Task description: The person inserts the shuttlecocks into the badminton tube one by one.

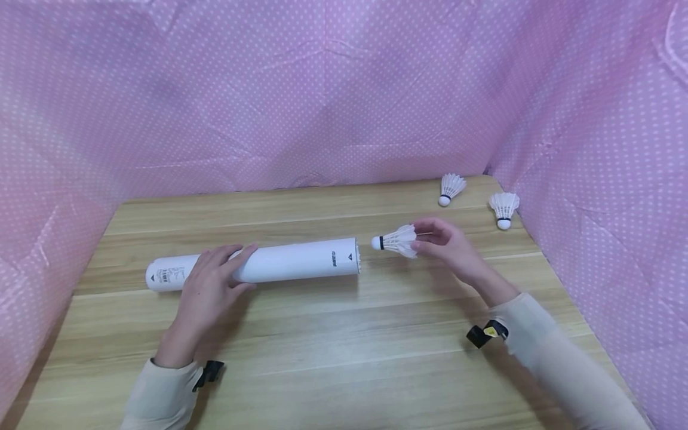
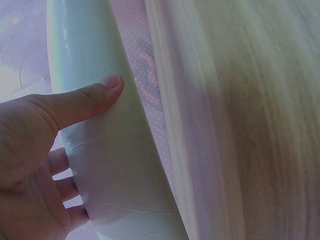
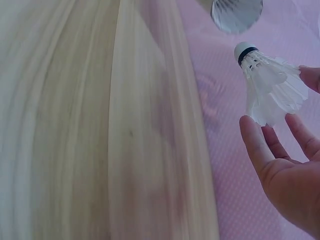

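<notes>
A long white shuttlecock tube [image 1: 295, 261] is held level above the wooden table by my left hand [image 1: 206, 289]. In the left wrist view the thumb [image 2: 95, 100] lies across the tube and the other fingers go round behind it. My right hand [image 1: 454, 251] pinches a white feather shuttlecock [image 1: 398, 240] by the rim of its skirt. The cork end points left at the tube's right end, with a small gap between them. In the right wrist view, feathers [image 3: 237, 12] show inside the tube's open mouth.
Two more shuttlecocks lie at the table's back right, one near the back edge [image 1: 453, 187] and one near the right edge [image 1: 504, 208]. A pink dotted cloth [image 1: 322, 107] hangs behind and along both sides of the wooden table [image 1: 333, 352].
</notes>
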{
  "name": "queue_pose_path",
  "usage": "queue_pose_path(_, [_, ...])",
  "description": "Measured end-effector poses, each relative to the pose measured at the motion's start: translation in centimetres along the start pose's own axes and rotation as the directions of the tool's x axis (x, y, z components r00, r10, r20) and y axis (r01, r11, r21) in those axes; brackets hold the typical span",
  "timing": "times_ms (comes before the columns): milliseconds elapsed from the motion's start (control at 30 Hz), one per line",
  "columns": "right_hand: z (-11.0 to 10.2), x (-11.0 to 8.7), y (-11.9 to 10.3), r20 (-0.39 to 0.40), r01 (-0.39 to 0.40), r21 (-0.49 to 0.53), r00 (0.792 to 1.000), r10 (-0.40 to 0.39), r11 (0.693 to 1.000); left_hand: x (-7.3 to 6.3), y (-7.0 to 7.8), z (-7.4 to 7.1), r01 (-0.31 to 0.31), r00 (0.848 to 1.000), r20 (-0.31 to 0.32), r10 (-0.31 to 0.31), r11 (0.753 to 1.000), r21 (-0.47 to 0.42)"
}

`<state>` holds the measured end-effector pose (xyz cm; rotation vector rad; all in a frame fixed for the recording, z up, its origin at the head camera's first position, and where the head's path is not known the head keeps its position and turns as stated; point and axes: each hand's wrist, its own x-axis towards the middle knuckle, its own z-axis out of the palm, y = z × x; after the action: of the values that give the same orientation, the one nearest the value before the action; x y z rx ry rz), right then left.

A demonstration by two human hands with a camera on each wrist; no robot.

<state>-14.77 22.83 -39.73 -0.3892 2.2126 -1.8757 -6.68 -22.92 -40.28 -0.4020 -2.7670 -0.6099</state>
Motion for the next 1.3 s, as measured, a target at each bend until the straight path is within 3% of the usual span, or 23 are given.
queue_pose_path(767, [4.6,0.3,-1.4,0.123,0.054,0.084,0.99,-0.064,0.995,0.1,0.2,-0.1,-0.002,1.0,-0.005,0.002,1.0,-0.012])
queue_pose_path(1300, [6.8,0.6,-1.0,0.097,0.145,0.052,0.984,-0.149,0.988,0.1,0.5,-0.2,-0.006,1.0,-0.012,0.005,1.0,-0.008])
